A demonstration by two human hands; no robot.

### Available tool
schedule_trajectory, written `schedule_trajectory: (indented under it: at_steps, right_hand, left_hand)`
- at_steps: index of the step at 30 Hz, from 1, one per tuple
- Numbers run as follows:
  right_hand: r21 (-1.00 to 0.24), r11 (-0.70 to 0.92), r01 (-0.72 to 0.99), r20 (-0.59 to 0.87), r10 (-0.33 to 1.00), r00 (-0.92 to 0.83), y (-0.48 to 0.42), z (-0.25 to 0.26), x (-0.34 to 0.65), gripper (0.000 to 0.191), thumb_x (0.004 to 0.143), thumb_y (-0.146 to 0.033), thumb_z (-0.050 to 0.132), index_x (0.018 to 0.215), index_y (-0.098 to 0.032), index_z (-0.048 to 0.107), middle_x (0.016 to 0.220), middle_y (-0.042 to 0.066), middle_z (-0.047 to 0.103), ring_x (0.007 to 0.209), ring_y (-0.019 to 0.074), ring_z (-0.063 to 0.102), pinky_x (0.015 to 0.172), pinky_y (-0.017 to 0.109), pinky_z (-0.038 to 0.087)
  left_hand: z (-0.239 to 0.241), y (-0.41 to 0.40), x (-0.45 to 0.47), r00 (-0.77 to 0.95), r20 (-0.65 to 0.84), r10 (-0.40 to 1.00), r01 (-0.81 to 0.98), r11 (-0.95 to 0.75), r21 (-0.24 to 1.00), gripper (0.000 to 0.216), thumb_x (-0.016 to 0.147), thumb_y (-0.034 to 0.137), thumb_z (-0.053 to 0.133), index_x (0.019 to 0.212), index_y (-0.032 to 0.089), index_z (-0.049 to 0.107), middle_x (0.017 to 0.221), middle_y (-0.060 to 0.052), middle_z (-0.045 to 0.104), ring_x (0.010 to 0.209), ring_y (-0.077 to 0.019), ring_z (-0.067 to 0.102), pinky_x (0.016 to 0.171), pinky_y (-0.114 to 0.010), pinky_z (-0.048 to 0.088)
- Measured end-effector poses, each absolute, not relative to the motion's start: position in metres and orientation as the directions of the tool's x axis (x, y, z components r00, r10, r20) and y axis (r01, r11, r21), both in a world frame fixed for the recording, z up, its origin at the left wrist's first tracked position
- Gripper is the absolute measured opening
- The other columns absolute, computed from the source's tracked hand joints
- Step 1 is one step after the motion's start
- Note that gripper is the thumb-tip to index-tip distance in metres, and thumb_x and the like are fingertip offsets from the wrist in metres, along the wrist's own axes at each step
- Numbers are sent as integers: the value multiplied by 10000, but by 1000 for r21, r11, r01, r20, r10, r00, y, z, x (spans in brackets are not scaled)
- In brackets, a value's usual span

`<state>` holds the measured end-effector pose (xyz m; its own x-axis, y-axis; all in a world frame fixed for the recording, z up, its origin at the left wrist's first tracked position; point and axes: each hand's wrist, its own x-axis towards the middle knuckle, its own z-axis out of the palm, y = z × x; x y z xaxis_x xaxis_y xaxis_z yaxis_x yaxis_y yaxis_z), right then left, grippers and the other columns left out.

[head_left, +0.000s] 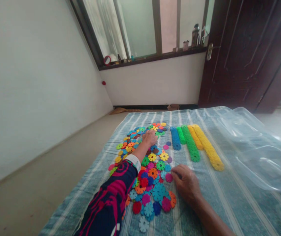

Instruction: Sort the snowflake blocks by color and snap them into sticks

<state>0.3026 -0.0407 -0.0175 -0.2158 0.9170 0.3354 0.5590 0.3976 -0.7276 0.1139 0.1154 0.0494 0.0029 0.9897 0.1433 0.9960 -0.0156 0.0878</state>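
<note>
A long heap of colourful notched plastic discs (pixel 152 173) spreads over the striped cloth. My left hand (pixel 150 137) reaches across to the far part of the heap, palm down. Its fingers are bunched low among the discs, and their tips are hidden. Beside the heap's right edge, my right hand (pixel 186 180) rests near a magenta disc (pixel 169 178). Its fingers are curled together, and I cannot make out anything in them. Right of the heap lie rows of stacked discs: a blue row (pixel 175 139), green rows (pixel 190 144) and yellow rows (pixel 208 149).
Two clear plastic tubs (pixel 241 123) stand on the right side of the striped cloth (pixel 219 203). A white wall (pixel 44 75) rises at left. Beyond the bed-like surface are a window ledge (pixel 152 59) with small items and a dark door (pixel 239 55).
</note>
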Motion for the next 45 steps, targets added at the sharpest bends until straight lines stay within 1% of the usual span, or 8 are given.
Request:
schedule_trajectory:
  at_steps: [3, 9, 16, 21, 26, 31, 38, 45]
  right_hand:
    - [-736, 396, 549, 328, 918, -223, -42, -18, 303, 247, 872, -250, 483, 717, -211, 671, 751, 15, 608, 769, 160, 531, 710, 262, 359]
    - [-755, 387, 528, 318, 922, -221, -42, -20, 303, 227, 865, -256, 488, 734, -217, 669, 762, 22, 610, 787, 173, 535, 725, 275, 367]
    - [-766, 385, 514, 325, 923, -207, -43, -18, 302, 220, 858, -250, 492, 738, -215, 674, 758, 22, 612, 784, 172, 535, 723, 277, 373]
    - [-768, 391, 507, 334, 920, -204, -43, -18, 302, 223, 856, -247, 492, 734, -213, 675, 767, 21, 619, 784, 167, 543, 728, 271, 380]
    - [-766, 388, 513, 331, 921, -204, -42, -20, 302, 220, 858, -255, 497, 735, -211, 674, 761, 22, 619, 780, 169, 544, 722, 271, 380]
    - [-748, 402, 528, 348, 915, -205, -42, -19, 302, 237, 859, -246, 484, 723, -212, 675, 769, 23, 626, 782, 166, 548, 726, 270, 379]
    - [-740, 403, 539, 346, 915, -209, -42, -17, 301, 252, 856, -238, 464, 709, -212, 666, 748, 20, 622, 765, 159, 549, 728, 268, 379]
    - [-740, 402, 539, 348, 915, -204, -41, -17, 301, 225, 842, -253, 490, 714, -218, 672, 738, 12, 622, 754, 153, 548, 722, 261, 374]
  left_hand:
    - [46, 102, 105, 52, 88, 995, 996, -58, 65, 230, 842, 285, 492, 969, 173, 648, 1144, -98, 638, 1070, -238, 578, 931, -349, 430]
    - [39, 69, 81, 149, 31, 988, 988, -150, 38, 299, 877, 337, 456, 1096, 214, 618, 1230, -72, 618, 1142, -241, 555, 967, -388, 421]
    - [55, 89, 63, 77, 101, 992, 997, -74, -26, 293, 860, 188, 405, 882, 162, 696, 945, -94, 704, 964, -209, 633, 880, -316, 470]
    - [47, 119, 76, 149, 118, 982, 989, -149, -3, 324, 842, 148, 450, 1092, 210, 646, 1172, -54, 656, 1128, -165, 567, 967, -256, 422]
    - [36, 117, 77, 103, 89, 991, 995, -101, -27, 354, 812, 126, 485, 1126, 210, 625, 1088, -80, 690, 1055, -214, 617, 946, -335, 438]
    - [46, 104, 61, 41, 102, 994, 997, -33, -72, 298, 821, 157, 459, 1045, 166, 657, 904, -110, 715, 921, -239, 663, 857, -352, 475]
    - [53, 121, 72, 58, 135, 989, 994, -45, -99, 254, 780, 126, 480, 897, 170, 700, 958, -91, 697, 966, -216, 625, 859, -301, 470]
    - [41, 136, 89, 39, 128, 991, 991, -23, -129, 277, 810, 90, 435, 930, 140, 680, 996, -114, 656, 987, -225, 576, 861, -319, 443]
